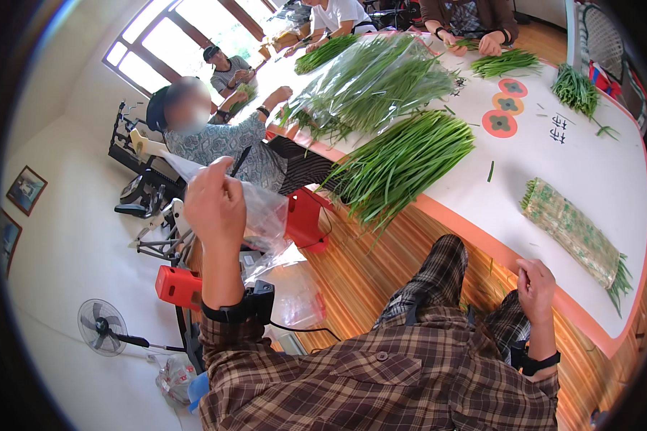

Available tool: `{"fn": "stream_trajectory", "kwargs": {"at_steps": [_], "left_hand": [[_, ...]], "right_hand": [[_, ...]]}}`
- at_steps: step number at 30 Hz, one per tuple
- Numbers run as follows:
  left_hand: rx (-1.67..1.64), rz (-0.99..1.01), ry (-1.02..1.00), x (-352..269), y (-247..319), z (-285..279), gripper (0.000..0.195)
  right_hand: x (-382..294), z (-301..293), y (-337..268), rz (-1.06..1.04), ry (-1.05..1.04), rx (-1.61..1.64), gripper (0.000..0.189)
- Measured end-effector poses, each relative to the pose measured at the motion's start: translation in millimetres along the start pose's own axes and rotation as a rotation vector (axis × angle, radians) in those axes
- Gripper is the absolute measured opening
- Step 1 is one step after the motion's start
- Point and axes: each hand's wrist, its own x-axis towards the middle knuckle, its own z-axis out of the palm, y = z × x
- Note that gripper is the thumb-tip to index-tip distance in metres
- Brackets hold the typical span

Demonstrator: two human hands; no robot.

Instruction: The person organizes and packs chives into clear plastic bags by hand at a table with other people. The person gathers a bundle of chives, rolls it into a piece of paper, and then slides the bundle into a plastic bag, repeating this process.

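Observation:
My left hand (215,202) is raised off the table's left side, its fingers closed on a clear plastic bag (267,213) that hangs beside the wrist. At the table's near edge my right hand (535,283) has curled fingers; whether it holds anything cannot be told. Beyond it a bundle of green chives wrapped in patterned paper or film (574,231) lies on the white tabletop (463,191). A large loose pile of long green chives (404,161) hangs over the near left edge. Behind this pile, more greens lie under clear plastic sheeting (377,81).
Several people sit around the table, one (232,140) close at the left. Small bunches of greens (576,89) lie at the far right. Red stools (307,221), more plastic bags (296,293) on the floor and a fan (102,326) are at the left.

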Motion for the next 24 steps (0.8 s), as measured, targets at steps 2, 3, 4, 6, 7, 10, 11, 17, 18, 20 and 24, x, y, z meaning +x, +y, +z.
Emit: {"fn": "stream_trajectory", "kwargs": {"at_steps": [2, 3, 4, 6, 7, 10, 11, 17, 18, 20, 24], "left_hand": [[-0.127, 0.139, 0.302, 13, 7, -23, 0.026], [-0.251, 0.213, 0.434, 19, 9, -37, 0.024], [-0.355, 0.279, 0.622, 30, 22, -53, 0.017], [-0.560, 0.380, 1.059, 54, 35, -80, 0.024], [-0.570, 0.387, 1.065, 57, 37, -86, 0.024], [-1.423, 0.442, 0.814, 58, 32, -84, 0.019], [-1.695, 0.464, 0.689, 58, 27, -86, 0.017], [-2.205, -0.199, 0.627, 50, 53, -8, 0.014], [-2.197, -0.299, 0.585, 48, 71, 10, 0.015], [-2.176, -0.452, 0.499, 45, 101, 37, 0.019], [-2.111, -0.612, 0.342, 32, 124, 58, 0.029]], "right_hand": [[0, 0, 0, 0.005, 0.020, -0.004, 0.021], [-1, -2, 2, -0.008, 0.027, -0.012, 0.021], [-1, -1, 3, -0.027, 0.025, -0.018, 0.021], [-2, 0, 5, -0.013, 0.020, -0.008, 0.019], [-3, -1, 5, -0.006, 0.009, 0.006, 0.018], [2, -7, -7, 0.256, -0.066, 0.206, 0.015], [2, 0, -11, 0.305, -0.081, 0.408, 0.014], [0, 15, -37, 0.494, -0.455, 1.523, 0.055], [-1, 15, -40, 0.563, -0.569, 1.753, 0.058], [-4, 15, -39, 0.616, -0.688, 1.984, 0.062], [-11, 11, -30, 0.568, -0.515, 1.922, 0.047]]}}
